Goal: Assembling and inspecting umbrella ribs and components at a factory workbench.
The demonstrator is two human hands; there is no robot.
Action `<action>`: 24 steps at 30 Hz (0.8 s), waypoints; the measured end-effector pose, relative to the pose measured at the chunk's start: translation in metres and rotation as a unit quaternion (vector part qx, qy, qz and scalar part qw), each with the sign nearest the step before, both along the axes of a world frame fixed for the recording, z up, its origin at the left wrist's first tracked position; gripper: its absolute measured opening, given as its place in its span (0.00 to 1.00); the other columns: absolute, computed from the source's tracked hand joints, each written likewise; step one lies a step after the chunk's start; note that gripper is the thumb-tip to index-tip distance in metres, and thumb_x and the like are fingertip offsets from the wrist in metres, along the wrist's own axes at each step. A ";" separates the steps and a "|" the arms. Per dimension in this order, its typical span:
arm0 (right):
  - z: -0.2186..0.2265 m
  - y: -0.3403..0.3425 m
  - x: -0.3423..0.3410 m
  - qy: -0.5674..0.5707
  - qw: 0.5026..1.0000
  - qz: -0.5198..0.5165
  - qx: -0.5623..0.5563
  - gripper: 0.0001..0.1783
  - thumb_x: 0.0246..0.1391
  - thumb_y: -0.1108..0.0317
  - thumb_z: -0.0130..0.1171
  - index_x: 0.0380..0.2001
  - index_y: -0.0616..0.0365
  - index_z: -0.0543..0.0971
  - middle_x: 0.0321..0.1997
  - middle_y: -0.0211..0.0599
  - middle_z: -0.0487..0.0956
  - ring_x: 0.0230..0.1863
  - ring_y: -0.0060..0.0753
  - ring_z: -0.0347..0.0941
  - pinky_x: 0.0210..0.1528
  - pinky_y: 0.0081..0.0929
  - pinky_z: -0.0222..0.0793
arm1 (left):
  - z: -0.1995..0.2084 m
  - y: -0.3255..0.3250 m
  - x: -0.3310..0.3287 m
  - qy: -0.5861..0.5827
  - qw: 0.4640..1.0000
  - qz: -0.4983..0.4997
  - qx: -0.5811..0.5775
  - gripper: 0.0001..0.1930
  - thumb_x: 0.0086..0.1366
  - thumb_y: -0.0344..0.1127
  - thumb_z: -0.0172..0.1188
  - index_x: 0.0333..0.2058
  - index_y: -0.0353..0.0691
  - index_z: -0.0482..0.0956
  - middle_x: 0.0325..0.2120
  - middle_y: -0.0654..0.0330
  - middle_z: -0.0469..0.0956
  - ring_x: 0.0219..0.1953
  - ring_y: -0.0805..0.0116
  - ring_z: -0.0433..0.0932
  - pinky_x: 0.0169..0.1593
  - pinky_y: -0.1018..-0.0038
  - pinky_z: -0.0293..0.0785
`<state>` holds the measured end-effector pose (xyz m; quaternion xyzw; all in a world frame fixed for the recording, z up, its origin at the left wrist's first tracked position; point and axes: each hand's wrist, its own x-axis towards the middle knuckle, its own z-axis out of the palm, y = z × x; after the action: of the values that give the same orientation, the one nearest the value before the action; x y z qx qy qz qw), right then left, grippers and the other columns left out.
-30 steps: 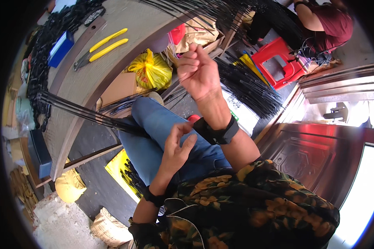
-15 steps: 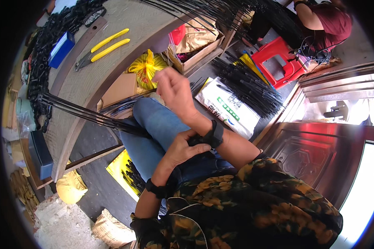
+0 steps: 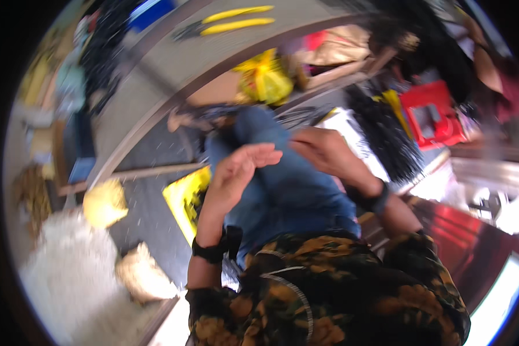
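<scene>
Blurring everything, both hands empty: left hand [image 3: 236, 173] open, right hand [image 3: 323, 151] loosely curled over denim knee [image 3: 277, 173].

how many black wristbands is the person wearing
2: one on the left wrist, lower centre, and one on the right wrist, to the right above the blue-jeaned knee. Motion blur could hide more.

Both hands hover over the denim thigh [image 3: 282, 173]: left hand [image 3: 236, 170] and right hand [image 3: 323, 150] near each other, a narrow gap between. Ahead, a yellow bag [image 3: 265, 81] and black wire bundle [image 3: 386, 132] crowd the floor. The bench [image 3: 173, 75] beyond shows bare surface near the yellow pliers [image 3: 230, 20].
</scene>
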<state>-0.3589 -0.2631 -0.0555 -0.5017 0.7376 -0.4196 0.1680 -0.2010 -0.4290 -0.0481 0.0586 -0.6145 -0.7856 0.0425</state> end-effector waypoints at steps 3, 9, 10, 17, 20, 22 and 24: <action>-0.007 0.030 0.016 0.040 0.993 0.062 0.092 0.05 0.51 0.69 0.56 0.28 0.59 0.76 0.26 0.43 0.76 0.28 0.47 0.74 0.30 0.37 0.69 | 0.019 -0.034 0.052 0.076 0.991 0.106 0.040 0.33 0.66 0.60 0.39 0.45 0.31 0.72 0.38 0.49 0.78 0.42 0.57 0.77 0.50 0.63 0.70; 0.003 -0.026 0.092 -0.190 0.926 0.321 0.054 0.23 0.47 0.60 0.63 0.44 0.60 0.71 0.42 0.42 0.75 0.41 0.44 0.74 0.41 0.34 0.70 | 0.039 -0.071 0.084 0.270 0.834 0.331 0.350 0.22 0.69 0.52 0.40 0.38 0.39 0.75 0.25 0.62 0.75 0.27 0.70 0.71 0.41 0.71 0.65; 0.006 -0.038 0.100 -0.197 0.907 0.367 0.064 0.31 0.46 0.57 0.65 0.50 0.61 0.67 0.47 0.44 0.73 0.46 0.44 0.72 0.46 0.35 0.69 | 0.040 -0.076 0.086 0.318 0.809 0.315 0.382 0.19 0.67 0.48 0.45 0.38 0.39 0.75 0.25 0.64 0.74 0.28 0.73 0.68 0.41 0.73 0.62; 0.007 -0.073 0.112 -0.302 0.843 0.429 0.116 0.49 0.39 0.48 0.70 0.57 0.66 0.59 0.56 0.56 0.64 0.58 0.47 0.63 0.58 0.34 0.60 | 0.051 -0.063 0.057 0.277 0.843 0.401 0.229 0.14 0.67 0.41 0.48 0.35 0.37 0.75 0.21 0.64 0.72 0.24 0.74 0.67 0.37 0.73 0.62; 0.030 -0.109 0.119 -0.224 0.851 0.470 0.072 0.48 0.39 0.48 0.69 0.56 0.66 0.60 0.56 0.53 0.66 0.58 0.44 0.64 0.57 0.33 0.61 | 0.055 -0.058 0.048 0.210 0.844 0.488 0.068 0.13 0.68 0.39 0.47 0.34 0.34 0.75 0.19 0.60 0.74 0.22 0.72 0.70 0.33 0.74 0.66; 0.036 -0.126 0.132 -0.298 0.800 0.514 0.081 0.45 0.40 0.48 0.69 0.54 0.66 0.63 0.54 0.50 0.70 0.55 0.40 0.68 0.57 0.31 0.62 | 0.059 -0.060 0.050 0.167 0.841 0.513 -0.031 0.13 0.68 0.36 0.48 0.33 0.32 0.75 0.18 0.59 0.74 0.20 0.72 0.73 0.28 0.77 0.70; 0.034 -0.131 0.142 -0.318 0.792 0.517 0.075 0.38 0.42 0.50 0.68 0.50 0.67 0.69 0.49 0.47 0.75 0.52 0.36 0.71 0.55 0.29 0.63 | 0.068 -0.060 0.046 0.161 0.844 0.509 -0.054 0.13 0.68 0.36 0.48 0.32 0.32 0.76 0.18 0.59 0.74 0.20 0.73 0.72 0.27 0.78 0.69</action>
<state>-0.2172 -0.3938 -0.0211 -0.6323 0.3030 -0.3490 0.6218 -0.1550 -0.4890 0.0195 0.2332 -0.5241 -0.6174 0.5383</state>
